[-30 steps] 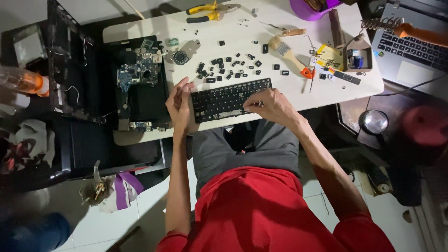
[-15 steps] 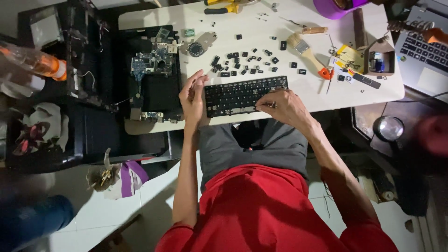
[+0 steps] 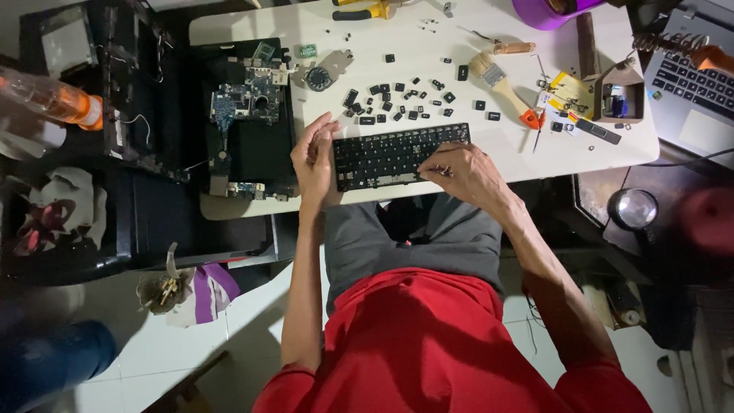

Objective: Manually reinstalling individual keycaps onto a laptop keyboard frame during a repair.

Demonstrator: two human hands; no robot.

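A black laptop keyboard [image 3: 386, 155] lies at the near edge of a white table [image 3: 428, 46]. My left hand [image 3: 313, 157] rests against its left end, fingers curled along the side. Over the right part of the keyboard my right hand [image 3: 462, 172] presses down with its fingertips on the keys; whether it pinches a key I cannot tell. Several loose black keycaps [image 3: 405, 99] are scattered just beyond the keyboard.
An opened laptop base with exposed circuit board [image 3: 248, 107] lies left of the keyboard. A paintbrush [image 3: 501, 80], yellow-handled pliers [image 3: 363, 11], a small cardboard box [image 3: 619, 95], a purple bowl [image 3: 547, 11] and another laptop [image 3: 692, 84] sit to the right and back. An orange bottle [image 3: 53, 99] lies far left.
The view has shifted, so the table sits lower and to the right in the frame. Both hands stay on the keyboard in about the same places.
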